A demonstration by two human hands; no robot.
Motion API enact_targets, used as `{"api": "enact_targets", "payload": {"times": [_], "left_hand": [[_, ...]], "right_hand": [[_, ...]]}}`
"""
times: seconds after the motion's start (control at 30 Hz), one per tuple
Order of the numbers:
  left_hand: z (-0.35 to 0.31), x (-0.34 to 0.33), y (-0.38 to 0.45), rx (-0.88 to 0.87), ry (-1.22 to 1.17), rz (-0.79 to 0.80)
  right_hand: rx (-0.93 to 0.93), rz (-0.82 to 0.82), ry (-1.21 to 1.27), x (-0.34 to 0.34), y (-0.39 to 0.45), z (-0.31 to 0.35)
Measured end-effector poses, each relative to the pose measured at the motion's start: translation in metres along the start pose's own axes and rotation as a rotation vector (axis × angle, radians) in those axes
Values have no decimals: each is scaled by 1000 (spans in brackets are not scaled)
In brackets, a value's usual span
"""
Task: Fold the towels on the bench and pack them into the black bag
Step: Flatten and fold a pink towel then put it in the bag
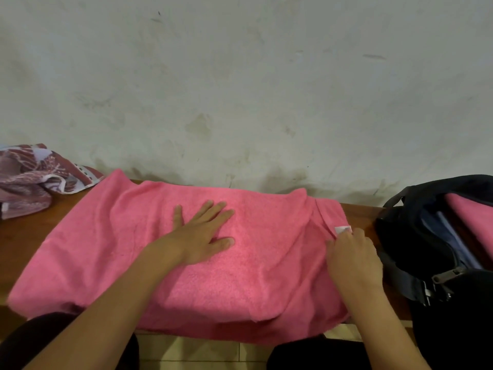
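Only label in sight is a small white tag (342,229) at the right edge of the pink towel (256,263); whatever's printed on it is too blurry to read, and there's no brand I can make out anywhere else.

The pink towel is fluffy terry, spread wide across the wooden worktop (24,236), a bit rumpled, with its near edge hanging over the front; there's a fold line running down near the right end. The left hand (202,233) lies flat on the middle of it, fingers straight and spread, holding nothing, just pressing down; the right hand (352,257) sits at the towel's right edge just below the tag, fingers curled down onto the cloth, but I honestly can't tell if it's pinching the fabric or only resting there.

A patterned maroon-and-white towel (34,177) sits crumpled at the far left of the worktop; the black bag (416,236) stands unzipped at the right end, with something pink (472,209) already inside.

Behind it all is a stained, scuffed whitish wall (240,76); pale tiled floor (192,348) below.
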State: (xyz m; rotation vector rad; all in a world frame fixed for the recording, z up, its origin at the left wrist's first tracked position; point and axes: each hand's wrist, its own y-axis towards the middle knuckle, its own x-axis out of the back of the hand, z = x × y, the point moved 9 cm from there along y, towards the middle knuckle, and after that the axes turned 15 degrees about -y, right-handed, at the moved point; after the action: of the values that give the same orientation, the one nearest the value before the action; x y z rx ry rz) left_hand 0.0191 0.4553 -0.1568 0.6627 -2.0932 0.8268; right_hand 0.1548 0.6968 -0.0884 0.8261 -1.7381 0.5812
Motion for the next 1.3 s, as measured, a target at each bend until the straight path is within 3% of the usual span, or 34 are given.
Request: {"api": "enact_targets", "payload": {"times": [0.2,0.43,0.7,0.8,0.9,1.0,1.13,1.2,1.3], "left_hand": [[0,0,1,-5,17,-18],[2,-1,2,-2,8,-18],[1,-1,1,0,1,-9],[1,-1,1,-4,4,-13],[1,0,2,-4,-3,-22],[0,0,2,-11,-8,-22],[0,0,2,3,7,-9],[-8,6,3,-42,-7,-97],[-47,28,-8,-322,-99,-423]], "right_hand": [[-101,62,-71,8,-8,-22],[84,-117,-91,17,-7,2],[74,51,-238,0,-13,-7],[18,5,-272,6,-14,-11],[18,-91,-182,9,-13,0],[172,-181,-8,2,-7,23],[304,-88,311,-5,-5,44],[368,-89,401,-4,-10,52],[543,-134,432,-1,-21,69]]}}
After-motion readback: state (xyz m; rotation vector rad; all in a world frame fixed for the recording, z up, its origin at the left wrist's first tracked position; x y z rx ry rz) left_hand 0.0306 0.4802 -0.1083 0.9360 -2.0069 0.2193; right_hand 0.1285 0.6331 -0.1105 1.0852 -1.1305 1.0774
